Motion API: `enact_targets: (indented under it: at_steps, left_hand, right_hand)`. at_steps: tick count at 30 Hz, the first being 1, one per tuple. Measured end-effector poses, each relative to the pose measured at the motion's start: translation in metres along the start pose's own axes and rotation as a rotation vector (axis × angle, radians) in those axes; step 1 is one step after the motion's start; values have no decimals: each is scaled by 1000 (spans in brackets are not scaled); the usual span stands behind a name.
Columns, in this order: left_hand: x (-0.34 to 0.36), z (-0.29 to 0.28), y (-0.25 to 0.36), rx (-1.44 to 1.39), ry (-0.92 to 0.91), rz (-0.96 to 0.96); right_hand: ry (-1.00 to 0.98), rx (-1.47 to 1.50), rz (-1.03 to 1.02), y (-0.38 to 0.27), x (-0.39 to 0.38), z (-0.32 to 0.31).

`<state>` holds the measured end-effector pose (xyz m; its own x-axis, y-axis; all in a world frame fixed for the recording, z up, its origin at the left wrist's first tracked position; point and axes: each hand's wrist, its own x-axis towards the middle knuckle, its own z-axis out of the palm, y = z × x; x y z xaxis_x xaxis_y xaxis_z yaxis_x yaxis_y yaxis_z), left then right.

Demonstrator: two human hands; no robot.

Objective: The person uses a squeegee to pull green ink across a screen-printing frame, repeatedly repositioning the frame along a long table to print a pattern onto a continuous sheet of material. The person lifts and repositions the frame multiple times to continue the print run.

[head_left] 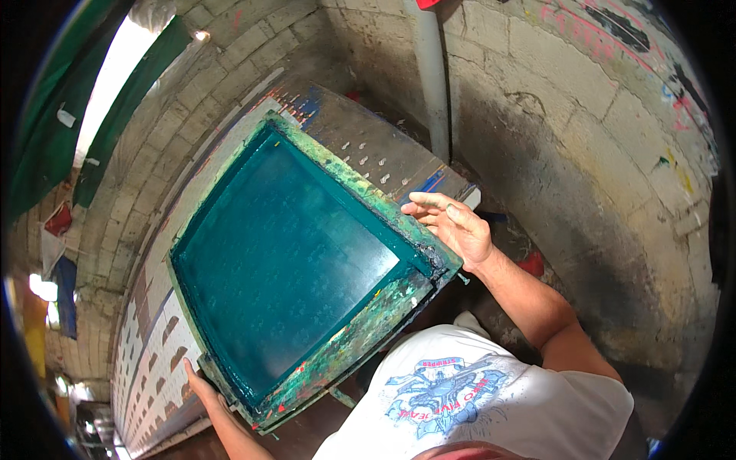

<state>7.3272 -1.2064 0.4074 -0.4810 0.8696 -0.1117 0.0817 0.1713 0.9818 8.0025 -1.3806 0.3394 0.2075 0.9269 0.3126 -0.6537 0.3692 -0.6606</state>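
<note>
A large screen-printing frame with paint-crusted wooden sides lies at an angle over a long table. Its mesh is coated in wet-looking teal ink, with a pale glare at the right. My left hand holds the frame's near left side. The thumb points up there, and the other fingers are hidden by the frame. At the right corner is my right hand, its fingers apart and partly stretched along the frame's outer edge. Whether they press on the wood I cannot tell.
The long table shows paint stains under the frame, and a patterned printed surface runs along its left part. A grey pipe stands against the block wall. Green cloth hangs at the upper left.
</note>
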Motion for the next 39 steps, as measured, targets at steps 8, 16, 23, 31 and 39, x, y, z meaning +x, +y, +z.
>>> enact_targets:
  at_steps: [8,16,23,31,39]
  left_hand:
    - [-31,4,-3,-61,59,52]
    - [-49,113,16,-93,44,-14]
    - [-44,92,86,6,48,-127]
    - [-85,106,134,22,292,-126]
    - [-197,57,99,-10,519,-114]
  right_hand:
    - [-80,-26,79,-31,62,-42]
    - [-121,-11,94,-58,131,-80]
    - [-117,3,149,-66,189,-81]
    - [-160,172,265,-43,265,-98]
    - [-338,285,430,17,306,-80]
